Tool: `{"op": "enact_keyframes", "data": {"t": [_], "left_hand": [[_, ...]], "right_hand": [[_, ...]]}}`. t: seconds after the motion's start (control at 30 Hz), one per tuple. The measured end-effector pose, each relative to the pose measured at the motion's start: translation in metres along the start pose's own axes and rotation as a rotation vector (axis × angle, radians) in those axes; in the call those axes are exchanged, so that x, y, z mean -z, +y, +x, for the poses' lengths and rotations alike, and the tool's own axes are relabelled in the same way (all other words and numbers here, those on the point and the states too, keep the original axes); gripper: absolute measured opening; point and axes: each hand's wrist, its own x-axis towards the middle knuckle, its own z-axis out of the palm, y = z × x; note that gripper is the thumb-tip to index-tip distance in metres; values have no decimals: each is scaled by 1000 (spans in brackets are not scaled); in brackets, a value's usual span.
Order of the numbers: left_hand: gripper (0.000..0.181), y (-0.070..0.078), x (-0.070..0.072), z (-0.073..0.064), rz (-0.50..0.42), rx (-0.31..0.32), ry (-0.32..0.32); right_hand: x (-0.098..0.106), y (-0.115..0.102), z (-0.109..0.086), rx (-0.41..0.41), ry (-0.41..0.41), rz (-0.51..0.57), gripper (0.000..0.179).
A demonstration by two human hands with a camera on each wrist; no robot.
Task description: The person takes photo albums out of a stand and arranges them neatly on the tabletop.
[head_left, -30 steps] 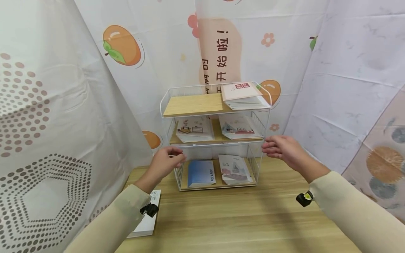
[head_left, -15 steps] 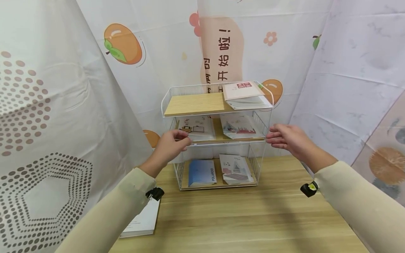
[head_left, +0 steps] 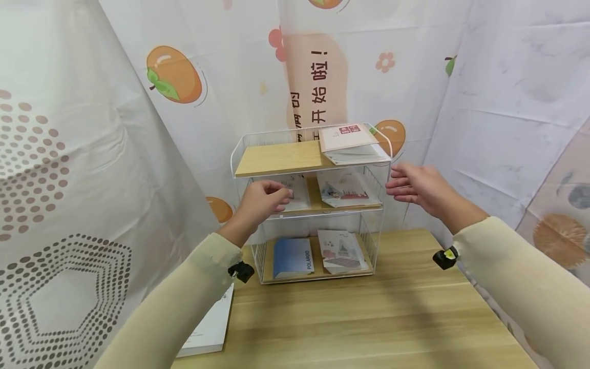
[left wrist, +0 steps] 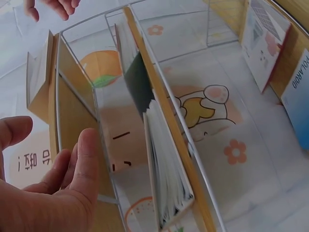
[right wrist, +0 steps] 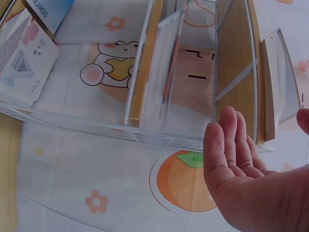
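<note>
My left hand [head_left: 260, 207], with nothing in it, hovers in front of the left side of a white wire rack with wooden shelves [head_left: 276, 158]. In the left wrist view its thumb and fingers stand apart. Beside the rack's right side is my right hand [head_left: 424, 195], its fingers extended and the palm bare in the right wrist view. A pale notebook [head_left: 348, 137] lies at the right of the top shelf. The middle shelf carries a left book [head_left: 298, 196], partly hidden by my hand, and a right book [head_left: 343, 188].
On the bottom shelf lie a blue POLAROID book [head_left: 292, 256] and a white illustrated book [head_left: 343, 251]. A thick white book [head_left: 209, 325] rests on the wooden table [head_left: 332, 323] at the left, partly behind my sleeve. Printed curtains [head_left: 221, 66] hang close behind the rack.
Both hands have risen. The left moved up and rightward from beside the bottom shelf to before the middle one; the right rose along the rack's side toward the top shelf. The books stayed put.
</note>
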Motion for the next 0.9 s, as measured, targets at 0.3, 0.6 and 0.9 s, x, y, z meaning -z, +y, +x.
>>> {"op": "enact_keyframes", "data": {"t": [0.3,0.6,0.9], "left_hand": [[41,10,-20,12,-19,25,29],[42,24,-40,27,-48,36,18],[37,35,-49,31,-161,44,-26]], "right_hand": [[-1,-16,9,-54,-7,-20,80],[0,-28,12,-68,-10,-63,82],[3,-35,15,-84,14,-114,82]]}}
